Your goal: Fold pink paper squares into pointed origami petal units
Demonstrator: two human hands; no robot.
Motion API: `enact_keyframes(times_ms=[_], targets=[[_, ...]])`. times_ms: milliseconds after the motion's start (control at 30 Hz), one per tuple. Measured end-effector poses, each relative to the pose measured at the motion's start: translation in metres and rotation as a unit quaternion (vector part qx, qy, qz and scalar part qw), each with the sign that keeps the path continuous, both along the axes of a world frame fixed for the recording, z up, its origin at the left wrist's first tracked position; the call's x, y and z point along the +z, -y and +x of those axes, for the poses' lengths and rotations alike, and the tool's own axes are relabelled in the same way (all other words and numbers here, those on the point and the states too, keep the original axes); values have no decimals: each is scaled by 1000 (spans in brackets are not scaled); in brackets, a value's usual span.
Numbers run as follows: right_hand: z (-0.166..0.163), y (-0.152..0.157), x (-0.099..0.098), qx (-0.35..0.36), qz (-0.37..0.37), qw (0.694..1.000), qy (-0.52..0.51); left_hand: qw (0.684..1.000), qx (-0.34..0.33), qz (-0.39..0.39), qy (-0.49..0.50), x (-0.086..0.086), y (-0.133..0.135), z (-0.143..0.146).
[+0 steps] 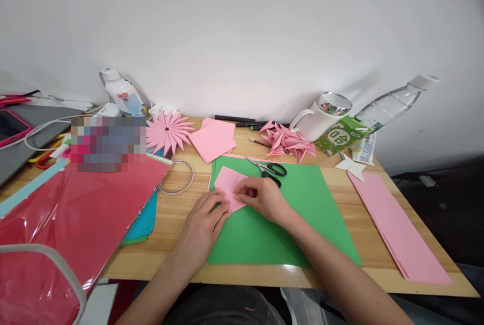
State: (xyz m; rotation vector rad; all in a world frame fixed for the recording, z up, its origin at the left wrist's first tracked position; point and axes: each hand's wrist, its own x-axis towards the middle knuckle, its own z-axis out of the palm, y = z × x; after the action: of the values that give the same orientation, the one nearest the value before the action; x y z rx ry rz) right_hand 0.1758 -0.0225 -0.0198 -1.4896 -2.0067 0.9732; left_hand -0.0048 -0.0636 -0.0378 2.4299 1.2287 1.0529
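Observation:
A small square of pink paper lies turned on its corner over a green sheet. My left hand grips its lower left edge, thumb and fingers close together. From the other side, my right hand pinches the paper near its middle, with the fingers curled. The fingertips hide part of the paper, so any fold beneath them cannot be made out. Just behind my right hand lie black-handled scissors, blades pointing to the back left.
Behind are a pink paper rosette, pink squares, folded pink pieces and a white mug. A clear bottle leans at right above pink strips. A red folder covers the left side.

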Motion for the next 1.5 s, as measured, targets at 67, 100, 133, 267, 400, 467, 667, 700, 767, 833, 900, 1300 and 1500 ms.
enact_keyframes(times_ms=[67,100,133,267,400,467,667,700,767,833,900,1300,1500], targets=[[0,0,0,-4,-3,1000,0,1000,0,-3,0,-1,0,0],[0,0,0,-5,-3,1000,1,1000,0,-4,0,-1,0,-1],[0,0,-1,-5,-4,1000,1,1000,-1,-7,-1,-2,-1,-1],[0,-1,-3,-6,-5,1000,7,999,-16,-27,11,-2,-2,-5],[0,-1,-2,-3,-6,1000,9,999,-20,-44,19,-4,-2,-7],[-1,-1,-1,-5,-12,1000,11,999,-19,-46,17,-5,-1,-7],[-2,-1,2,-14,-28,1000,4,999,-20,-36,16,-6,-1,-6],[-2,-1,2,-15,-29,999,2,999,-21,-36,16,-6,-1,-6],[-2,-1,1,-17,-30,999,1,999,-20,-34,19,-6,-2,-7],[-2,-1,0,-17,-31,999,0,999,-21,-30,21,-7,-2,-7],[-1,-1,-1,-16,-29,999,-2,999,-22,-29,18,-7,-2,-7],[-2,-1,-1,-22,-29,999,-1,998,5,0,-63,3,-5,0],[-2,-1,0,-20,-29,999,4,995,10,6,-94,7,-5,6]])
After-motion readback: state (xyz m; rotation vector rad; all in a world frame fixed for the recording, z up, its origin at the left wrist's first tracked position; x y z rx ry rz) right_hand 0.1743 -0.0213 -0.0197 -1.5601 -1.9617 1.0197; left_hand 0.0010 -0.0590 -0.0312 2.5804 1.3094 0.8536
